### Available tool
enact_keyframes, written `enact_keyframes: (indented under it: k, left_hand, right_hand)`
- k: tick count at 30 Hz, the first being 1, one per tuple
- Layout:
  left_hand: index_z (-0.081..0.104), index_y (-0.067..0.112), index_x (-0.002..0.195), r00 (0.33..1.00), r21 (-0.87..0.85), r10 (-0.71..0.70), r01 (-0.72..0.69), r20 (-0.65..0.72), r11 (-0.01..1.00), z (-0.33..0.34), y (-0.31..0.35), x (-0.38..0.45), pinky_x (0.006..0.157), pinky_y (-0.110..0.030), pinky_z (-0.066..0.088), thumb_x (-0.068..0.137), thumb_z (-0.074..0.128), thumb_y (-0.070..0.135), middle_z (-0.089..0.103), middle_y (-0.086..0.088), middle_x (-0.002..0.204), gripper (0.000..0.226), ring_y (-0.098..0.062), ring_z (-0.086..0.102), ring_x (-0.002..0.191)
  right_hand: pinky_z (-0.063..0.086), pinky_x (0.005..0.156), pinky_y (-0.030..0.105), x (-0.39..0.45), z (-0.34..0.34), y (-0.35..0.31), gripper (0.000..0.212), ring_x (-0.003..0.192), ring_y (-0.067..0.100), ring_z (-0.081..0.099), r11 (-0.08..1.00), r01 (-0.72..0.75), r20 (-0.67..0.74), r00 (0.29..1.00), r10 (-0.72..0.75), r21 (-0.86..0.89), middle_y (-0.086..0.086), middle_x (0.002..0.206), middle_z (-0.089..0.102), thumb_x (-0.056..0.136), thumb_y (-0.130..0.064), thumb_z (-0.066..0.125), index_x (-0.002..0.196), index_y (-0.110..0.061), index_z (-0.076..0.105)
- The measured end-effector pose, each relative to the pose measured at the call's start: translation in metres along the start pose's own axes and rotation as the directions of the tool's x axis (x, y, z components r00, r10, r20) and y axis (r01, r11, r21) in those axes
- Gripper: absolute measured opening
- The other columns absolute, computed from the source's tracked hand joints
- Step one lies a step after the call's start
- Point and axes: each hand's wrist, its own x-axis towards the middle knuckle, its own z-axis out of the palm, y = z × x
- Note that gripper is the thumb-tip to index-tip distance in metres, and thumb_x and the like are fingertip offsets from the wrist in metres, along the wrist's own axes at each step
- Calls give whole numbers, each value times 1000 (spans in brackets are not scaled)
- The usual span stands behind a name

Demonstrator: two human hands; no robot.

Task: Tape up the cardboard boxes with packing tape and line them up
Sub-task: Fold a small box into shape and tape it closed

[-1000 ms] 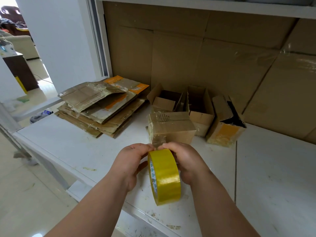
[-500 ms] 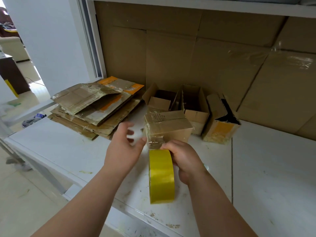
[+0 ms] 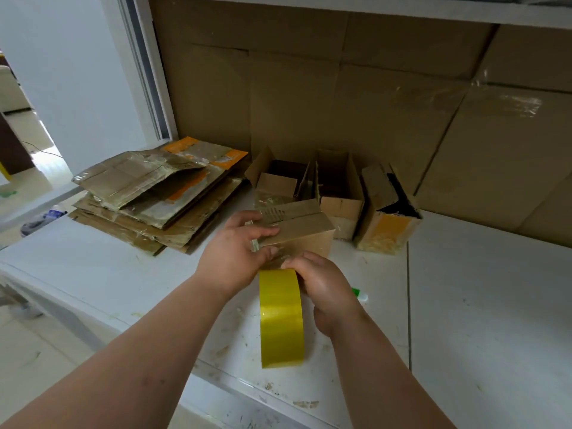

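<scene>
Head view: left hand [image 3: 235, 258] grip pinches one closed box [image 3: 297, 230]; right hand [image 3: 328, 289] grip pinches one tape roll [image 3: 281, 317]; three open boxes [image 3: 340, 193] behind.

Yellow tape roll [image 3: 281, 317], brown cardboard boxes [image 3: 297, 226], orange-patched flattened cardboard [image 3: 154, 193], white table [image 3: 483, 305].

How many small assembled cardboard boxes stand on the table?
4: closed box under the left hand; three open boxes behind it, left, middle, right. None seems hidden.

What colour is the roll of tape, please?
Yellow: the roll of tape shows best in the head view.
</scene>
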Motion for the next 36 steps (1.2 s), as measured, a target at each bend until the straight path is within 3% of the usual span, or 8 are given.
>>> enact_keyframes:
  k: [5,14,19,25,28,30,33,36]
  left_hand:
    - [69,33,122,995,78,78,-74,-59,994,1,-10,-2,92,-22,38,86,74,29,51,6,140,37,-13,54,120]
    - [68,32,124,976,152,209,-197,-62,969,7,-28,-2,93,-27,42,77,83,24,57,-2,136,49,-23,60,117]
    - [67,29,126,966,149,224,-204,-132,967,14,-26,-7,95,-35,49,75,84,20,59,-2,134,55,-25,60,118]
    - [60,27,135,981,68,151,-144,-120,987,6,-30,-10,108,-31,40,86,74,13,47,14,145,54,-16,51,131]
    - [58,29,136,989,46,117,-113,-96,993,-6,-34,-7,110,-27,36,88,70,9,39,20,147,53,-7,44,133]
    - [60,29,134,991,31,81,-78,-105,997,-11,-39,-6,109,-24,32,89,68,5,36,14,151,52,-4,39,132]
    - [61,30,133,992,-1,4,-4,-126,1000,-12,-43,-9,111,-35,40,91,66,5,40,-4,141,49,-14,44,126]
    - [58,33,135,989,-65,-96,88,-116,994,-6,-35,-12,99,-34,47,92,68,21,44,2,125,46,-18,53,110]
  right_hand:
    - [37,75,38,2,-7,2,36,74,22,48,999,8,-63,998,-6,32,2,66,49,82,-8,58,49,-22,58]
    - [34,65,32,-3,-15,4,15,58,14,40,980,-22,-97,994,42,199,1,62,45,86,-4,60,73,-10,55]
    - [39,75,36,-2,-14,6,16,75,20,52,987,16,-125,992,4,159,7,75,55,86,-6,61,72,-13,62]
    - [44,75,31,-3,-15,4,24,89,20,56,996,84,-192,977,-89,-32,6,99,62,87,-20,64,64,-23,62]
    - [39,97,35,-4,-16,3,24,112,17,45,962,161,-286,932,-222,-222,-8,114,50,84,-25,70,61,-32,65]
    - [32,102,34,-5,-18,2,30,118,12,35,939,186,-306,912,-274,-289,-14,121,41,86,-23,71,59,-35,64]
    - [38,93,23,-5,-17,-1,27,115,6,45,962,222,-222,941,-254,-159,-12,128,43,88,-17,70,64,-28,65]
    - [40,80,23,-3,-13,-6,23,103,8,56,965,211,-169,957,-237,-157,-7,119,57,88,-16,68,65,-22,66]
